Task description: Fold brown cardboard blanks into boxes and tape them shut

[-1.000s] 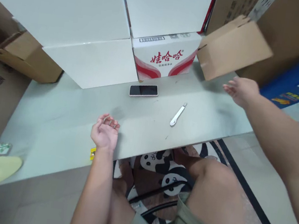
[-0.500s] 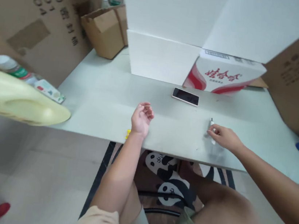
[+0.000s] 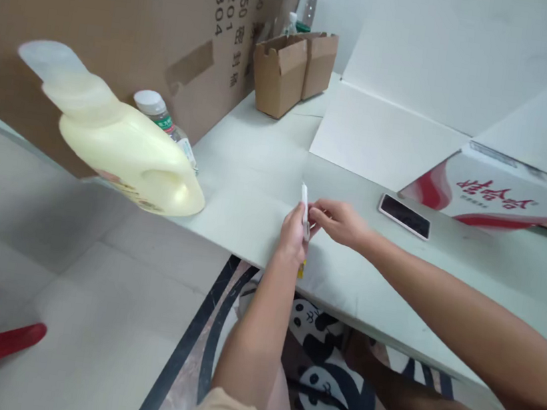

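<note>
Two hands meet at a white cutter over a pale table

The table (image 3: 240, 153) runs across the view. A tall brown carton (image 3: 113, 2) stands at its far left, and a red-and-white box (image 3: 495, 187) sits toward the right. Near the left edge is a pale yellow jug (image 3: 134, 153); behind it, farther back, a small open brown box (image 3: 279, 81). The left hand (image 3: 292, 233) is above the front part of the table, fingers curled in narrowly. The right hand (image 3: 340, 222) comes in from the right, its fingertips gathered close beside the left. A phone (image 3: 404, 216) lies to the right of both hands. The white cutter (image 3: 304, 199) is between the hands, at the fingers of both, its tip pointing away; I cannot tell which grip bears it. A little yellow object (image 3: 301, 270) shows just below the left hand, partly hidden.
</note>
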Demonstrator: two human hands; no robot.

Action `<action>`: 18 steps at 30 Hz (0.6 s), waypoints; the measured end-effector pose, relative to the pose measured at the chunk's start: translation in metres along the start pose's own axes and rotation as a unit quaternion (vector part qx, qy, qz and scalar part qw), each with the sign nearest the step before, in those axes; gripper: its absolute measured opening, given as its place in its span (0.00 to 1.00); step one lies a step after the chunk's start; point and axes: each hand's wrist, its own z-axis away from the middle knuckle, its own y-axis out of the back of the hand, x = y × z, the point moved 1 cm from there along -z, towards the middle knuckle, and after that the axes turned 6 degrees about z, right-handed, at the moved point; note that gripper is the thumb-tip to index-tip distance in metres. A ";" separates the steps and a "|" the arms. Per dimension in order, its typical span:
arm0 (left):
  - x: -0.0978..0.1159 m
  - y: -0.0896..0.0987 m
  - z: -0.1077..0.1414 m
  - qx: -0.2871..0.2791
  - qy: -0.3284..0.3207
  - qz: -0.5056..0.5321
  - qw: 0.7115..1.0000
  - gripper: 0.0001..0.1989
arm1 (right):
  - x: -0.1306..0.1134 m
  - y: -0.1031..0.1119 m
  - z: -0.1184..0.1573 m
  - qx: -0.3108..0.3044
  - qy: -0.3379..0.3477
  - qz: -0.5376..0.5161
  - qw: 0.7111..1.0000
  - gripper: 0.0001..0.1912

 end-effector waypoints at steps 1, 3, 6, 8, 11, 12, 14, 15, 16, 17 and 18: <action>0.010 0.003 -0.002 0.018 -0.025 0.032 0.999 0.10 | -0.005 -0.001 -0.014 0.008 0.001 0.007 1.000 0.13; 0.029 0.010 -0.004 0.050 -0.057 0.092 0.993 0.07 | -0.011 0.000 -0.047 0.037 -0.008 0.023 0.999 0.12; 0.050 0.020 -0.008 0.075 -0.043 0.190 0.978 0.06 | -0.017 0.005 -0.111 0.076 -0.021 0.041 0.996 0.07; 0.058 0.022 -0.011 0.060 -0.024 0.265 0.962 0.09 | -0.020 0.011 -0.160 0.102 -0.021 0.062 0.993 0.06; 0.063 0.021 -0.018 0.037 -0.016 0.314 0.948 0.14 | -0.028 0.024 -0.234 0.151 -0.003 0.127 0.980 0.10; 0.065 0.020 -0.021 0.040 -0.015 0.313 0.949 0.14 | -0.032 0.029 -0.256 0.168 0.010 0.149 0.974 0.11; 0.068 0.020 -0.028 0.049 -0.011 0.302 0.952 0.15 | -0.045 0.039 -0.296 0.202 0.032 0.180 0.962 0.12; 0.069 0.020 -0.031 0.054 -0.012 0.297 0.953 0.15 | -0.053 0.044 -0.312 0.216 0.038 0.189 0.957 0.13; 0.071 0.021 -0.034 0.057 -0.015 0.295 0.954 0.15 | -0.062 0.049 -0.326 0.225 0.040 0.196 0.954 0.14; 0.072 0.021 -0.037 0.058 -0.020 0.292 0.954 0.14 | -0.070 0.053 -0.338 0.228 0.035 0.202 0.952 0.16; 0.072 0.022 -0.041 0.057 -0.025 0.288 0.956 0.14 | -0.078 0.057 -0.348 0.224 0.027 0.208 0.952 0.18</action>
